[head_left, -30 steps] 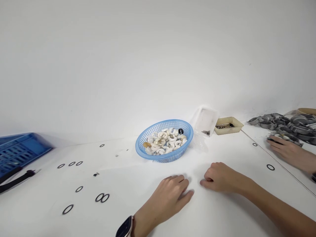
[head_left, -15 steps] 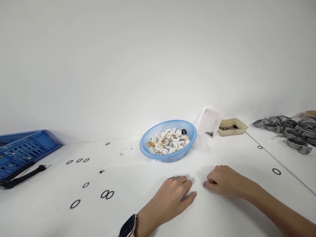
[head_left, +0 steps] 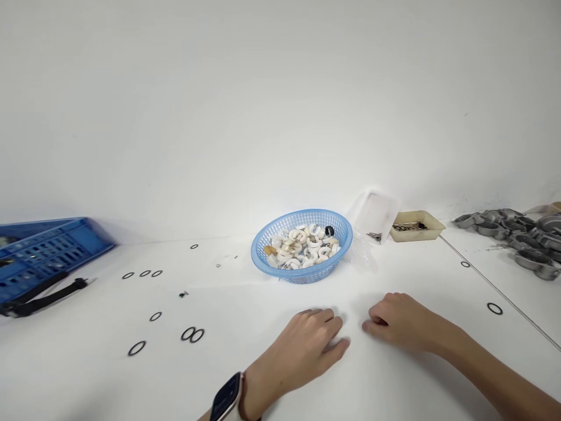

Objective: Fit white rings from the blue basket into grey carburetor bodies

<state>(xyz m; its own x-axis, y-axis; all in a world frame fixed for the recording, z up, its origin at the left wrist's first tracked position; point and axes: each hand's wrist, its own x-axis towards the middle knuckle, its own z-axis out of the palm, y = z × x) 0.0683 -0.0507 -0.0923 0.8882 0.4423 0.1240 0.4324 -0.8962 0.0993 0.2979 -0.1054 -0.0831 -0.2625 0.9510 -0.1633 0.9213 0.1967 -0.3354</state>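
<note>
My left hand [head_left: 309, 340] rests palm down on the white table [head_left: 245, 316], its fingers bent downward and the thumb held apart. Nothing shows in its grasp. A watch [head_left: 227, 397] is strapped round that wrist. Across a small gap, my right hand [head_left: 397, 321] also lies on the table with fingers curled in and the thumb close to them; no object is visible in it. Just beyond both hands stands a blue oval basket [head_left: 258, 260], filled with white and cream ring-shaped pieces [head_left: 302, 248], one black piece [head_left: 329, 231] and a yellowish one [head_left: 269, 250].
Several black rings [head_left: 137, 348] and a small metal part [head_left: 183, 294] lie at left, near a blue crate [head_left: 56, 257] and a black strap-like object [head_left: 52, 298]. Behind right are a white tray [head_left: 377, 213], a cream tray [head_left: 416, 235] and grey metal castings [head_left: 523, 240].
The view has shifted slightly, so the basket and crate appear a little higher and farther right. Both hands keep the same pose on the table.
</note>
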